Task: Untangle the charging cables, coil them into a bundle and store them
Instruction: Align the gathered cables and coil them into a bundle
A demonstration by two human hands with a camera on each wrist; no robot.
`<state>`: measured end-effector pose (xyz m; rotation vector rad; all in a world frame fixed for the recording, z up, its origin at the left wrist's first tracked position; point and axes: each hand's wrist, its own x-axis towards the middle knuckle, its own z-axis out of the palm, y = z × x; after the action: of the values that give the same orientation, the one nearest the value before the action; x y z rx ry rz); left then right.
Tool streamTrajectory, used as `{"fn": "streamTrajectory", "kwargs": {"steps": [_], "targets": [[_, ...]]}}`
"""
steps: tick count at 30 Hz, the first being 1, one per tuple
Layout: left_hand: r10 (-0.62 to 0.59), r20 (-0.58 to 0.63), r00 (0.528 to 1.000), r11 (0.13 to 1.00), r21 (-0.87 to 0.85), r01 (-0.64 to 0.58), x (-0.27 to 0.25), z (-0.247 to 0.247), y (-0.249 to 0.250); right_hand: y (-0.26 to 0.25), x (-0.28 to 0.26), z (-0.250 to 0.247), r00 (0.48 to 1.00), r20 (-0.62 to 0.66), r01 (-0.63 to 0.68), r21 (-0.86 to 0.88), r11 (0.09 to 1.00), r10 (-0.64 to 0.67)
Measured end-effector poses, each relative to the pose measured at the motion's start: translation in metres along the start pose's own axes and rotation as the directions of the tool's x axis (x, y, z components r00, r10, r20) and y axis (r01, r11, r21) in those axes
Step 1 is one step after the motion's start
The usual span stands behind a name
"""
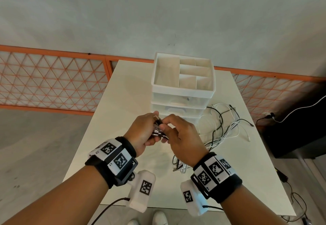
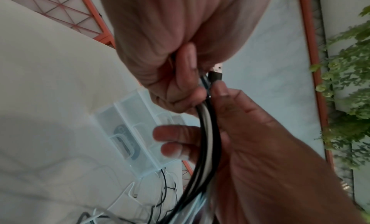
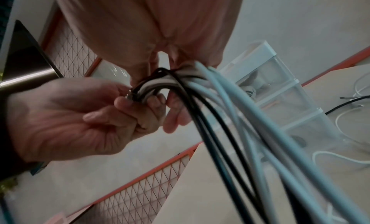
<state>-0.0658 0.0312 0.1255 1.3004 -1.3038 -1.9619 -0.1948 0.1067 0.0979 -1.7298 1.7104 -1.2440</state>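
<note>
Both hands (image 1: 159,130) grip gathered cable bundle (image 3: 160,83) above worktop (image 1: 123,101) | strands trail right-downward toward loose tangle (image 1: 224,124) | organizer (image 1: 183,76) straight ahead

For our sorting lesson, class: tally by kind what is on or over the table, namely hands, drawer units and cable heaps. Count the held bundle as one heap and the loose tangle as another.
Hands: 2 (left hand, right hand)
Drawer unit: 1
Cable heaps: 2 (held bundle, loose tangle)
Total: 5
</note>
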Motion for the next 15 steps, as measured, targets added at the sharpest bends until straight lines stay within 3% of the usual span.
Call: {"fn": "streamTrajectory", "kwargs": {"steps": [3, 6, 10, 15], "targets": [[-0.035, 0.003, 0.999, 0.997, -0.065, 0.035, 0.000, -0.001, 0.000, 0.003, -0.003, 0.005, 0.999, 0.054, 0.011, -0.056, 0.998, -0.008], [-0.016, -0.002, 1.000, 0.999, 0.030, 0.016, -0.001, -0.001, 0.000, 0.002, 0.000, 0.005, 0.997, 0.076, 0.025, -0.078, 0.997, -0.019], [0.022, -0.079, 0.997, 0.998, 0.054, -0.018, 0.003, 0.000, 0.001, -0.007, 0.012, -0.002, 0.989, 0.095, -0.117, 0.044, 0.992, 0.112], [0.048, -0.183, 0.982, 0.999, -0.011, -0.051, 0.008, 0.001, 0.009, -0.008, 0.016, -0.005, 0.962, 0.198, -0.197, 0.019, 0.980, 0.190]]}}
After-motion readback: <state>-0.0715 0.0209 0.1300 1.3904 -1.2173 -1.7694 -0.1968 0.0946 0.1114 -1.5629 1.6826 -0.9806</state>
